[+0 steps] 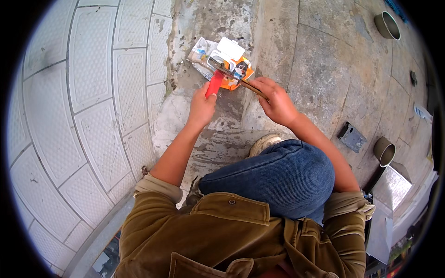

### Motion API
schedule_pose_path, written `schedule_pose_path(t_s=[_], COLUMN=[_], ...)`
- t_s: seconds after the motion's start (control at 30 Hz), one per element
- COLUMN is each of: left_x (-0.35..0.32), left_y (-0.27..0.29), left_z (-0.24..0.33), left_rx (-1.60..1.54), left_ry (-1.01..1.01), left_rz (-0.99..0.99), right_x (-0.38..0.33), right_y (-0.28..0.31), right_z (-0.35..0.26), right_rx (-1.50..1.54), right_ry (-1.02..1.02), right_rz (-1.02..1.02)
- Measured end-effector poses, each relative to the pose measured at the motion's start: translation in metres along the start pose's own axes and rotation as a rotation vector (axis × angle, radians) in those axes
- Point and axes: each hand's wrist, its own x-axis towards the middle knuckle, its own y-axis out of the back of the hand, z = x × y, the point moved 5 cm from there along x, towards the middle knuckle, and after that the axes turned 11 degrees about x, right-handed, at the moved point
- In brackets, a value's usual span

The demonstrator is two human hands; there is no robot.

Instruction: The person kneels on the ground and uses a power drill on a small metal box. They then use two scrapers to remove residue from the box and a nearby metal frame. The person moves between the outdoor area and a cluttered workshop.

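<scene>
Red tool (214,85) is at 12 o'clock, its handle clamped in the left grip (202,109); the right grip (277,103) is wrapped around the wooden tool (256,90). Their far ends meet, or nearly, above the pack (242,67), whose lid (230,48) is already raised. Neither tool is laid down; how much work is left, I cannot tell. I count two tools, one pack and two tins (384,24) (381,150), at 2 and 3 o'clock.

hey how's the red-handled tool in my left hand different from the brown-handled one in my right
The red-handled tool has a broad, bright handle; the brown-handled tool has a slimmer one. In the picture, the red handle slants up to the right, the brown one up to the left. Both tools are hand-held, their far ends over the orange-and-white pack.
</scene>
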Motion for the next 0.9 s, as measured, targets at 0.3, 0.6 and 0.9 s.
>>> schedule_pose_path(t_s=[0.3,0.6,0.9], left_x=[0.017,0.006,-0.007], left_y=[0.019,0.018,0.096], left_z=[-0.028,-0.087,-0.073], left_rx=[-0.393,-0.333,-0.229], left_ry=[0.123,0.194,-0.035], left_rz=[-0.192,-0.196,-0.021], right_x=[-0.013,-0.044,-0.035], right_y=[0.011,0.001,-0.003], right_z=[0.054,0.098,0.079], right_rx=[0.183,0.180,0.170], right_ry=[-0.296,-0.458,-0.431], right_rz=[0.266,0.295,0.284])
